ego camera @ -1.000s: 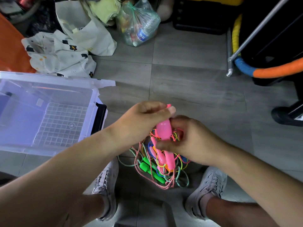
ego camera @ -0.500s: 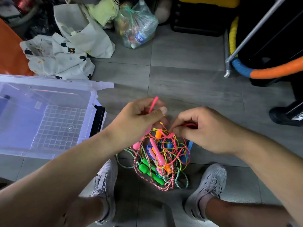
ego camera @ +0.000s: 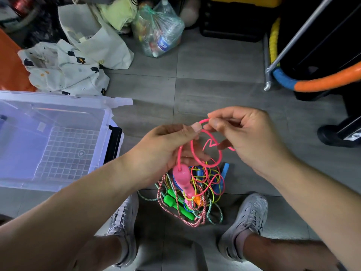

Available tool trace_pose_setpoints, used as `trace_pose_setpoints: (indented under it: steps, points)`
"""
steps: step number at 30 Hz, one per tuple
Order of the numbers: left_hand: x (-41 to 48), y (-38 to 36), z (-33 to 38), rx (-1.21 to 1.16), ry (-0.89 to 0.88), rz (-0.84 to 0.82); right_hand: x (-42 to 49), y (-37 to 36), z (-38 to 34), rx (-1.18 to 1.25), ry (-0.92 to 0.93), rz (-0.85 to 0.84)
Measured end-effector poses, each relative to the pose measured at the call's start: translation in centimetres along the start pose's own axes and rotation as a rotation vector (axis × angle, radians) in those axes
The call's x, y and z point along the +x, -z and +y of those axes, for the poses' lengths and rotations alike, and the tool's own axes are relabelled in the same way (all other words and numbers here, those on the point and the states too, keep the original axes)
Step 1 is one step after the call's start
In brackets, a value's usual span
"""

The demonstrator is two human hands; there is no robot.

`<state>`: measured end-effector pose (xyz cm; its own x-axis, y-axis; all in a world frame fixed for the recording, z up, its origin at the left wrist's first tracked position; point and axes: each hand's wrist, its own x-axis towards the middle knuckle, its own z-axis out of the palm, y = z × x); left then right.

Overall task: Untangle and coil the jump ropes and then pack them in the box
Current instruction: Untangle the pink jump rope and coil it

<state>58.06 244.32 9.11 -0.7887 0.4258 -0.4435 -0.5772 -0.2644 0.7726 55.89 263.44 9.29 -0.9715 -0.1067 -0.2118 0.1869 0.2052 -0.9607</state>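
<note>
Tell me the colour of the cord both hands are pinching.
Pink; the cord shows best in the head view.

Left grip (ego camera: 166, 151) pinched, right grip (ego camera: 248, 137) pinched, forearms converging

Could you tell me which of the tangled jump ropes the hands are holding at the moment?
The pink rope, pinched by the left hand and right hand; the other ropes lie heaped on the floor.

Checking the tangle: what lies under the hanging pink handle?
Beneath the pink handle sits the rope pile: green handles, a blue handle, yellow cord, braided cords. The handle itself covers part of it.
</note>
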Motion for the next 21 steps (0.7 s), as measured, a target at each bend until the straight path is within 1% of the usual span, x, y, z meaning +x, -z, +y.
trace_pose_setpoints:
  steps: [3, 5, 7, 9, 12, 15, 18, 21]
  points:
    - [0.0, -0.6, 0.0, -0.068, -0.011, 0.07, -0.2, -0.5, 0.4, -0.043, -0.033, -0.039]
    - [0.1, -0.7, 0.0, -0.173, -0.032, 0.12, -0.4, -0.9, 0.7, -0.024, -0.093, -0.07]
    - [0.2, -0.7, 0.2, -0.275, -0.033, 0.129, -0.6, -1.4, 1.0, -0.035, -0.123, -0.088]
    - [0.2, -0.6, 0.2, -0.302, 0.021, 0.08, -0.7, -1.8, 1.4, -0.044, -0.12, -0.083]
    - [0.0, -0.1, 0.5, -0.3, 0.139, -0.045, -0.6, -1.9, 1.6, -0.072, -0.066, -0.043]
    - [0.0, 0.8, 1.1, -0.327, 0.137, -0.129, -0.6, -1.8, 1.4, -0.112, -0.051, -0.067]
    - [0.0, 1.7, 2.5, -0.363, 0.064, -0.107, -0.9, -1.9, 2.2, -0.267, -0.03, -0.156]
    - [0.0, 1.8, 3.1, -0.366, -0.031, -0.046, -1.9, -2.0, 3.3, -0.562, 0.023, -0.393]
